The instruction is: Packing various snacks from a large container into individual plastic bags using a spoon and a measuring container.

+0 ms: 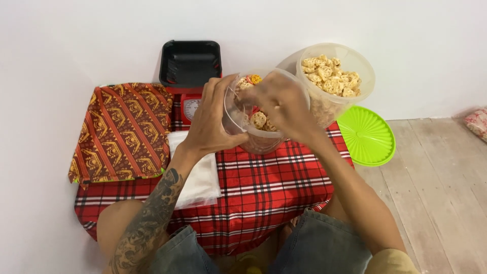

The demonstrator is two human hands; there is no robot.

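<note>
The left hand (213, 119) wraps its grip around the side of a clear plastic jar (261, 129), fingers curled and clamped on the wall, holding it tilted above the red plaid cloth (269, 187) that covers the low bench. The right hand (281, 104) sits over the jar's mouth with its fingers bunched together; it is blurred, so I cannot tell whether they pinch a snack or merely touch the rim. Inside the jar lie round, flower-shaped crackers (258, 120), pale with a few orange ones near the top; most of them are hidden behind the two hands.

Just behind the jar, to the right, stands a large clear tub (350, 58) filled with similar pale crackers (its lower part is covered by the right hand and wrist). A bright green round lid (368, 137) lies beyond the bench's right edge on the wooden floor (436, 177), partly tucked under the tub.

At the back against the wall stands a red kitchen scale (190, 106) with a black tray (191, 63) on top; its dial is half hidden by the left hand. A patterned orange-brown cloth (122, 132) covers something at the left, and a stack of clear plastic bags (200, 177) lies beneath the left forearm. A packet at the far right edge is cut off.
</note>
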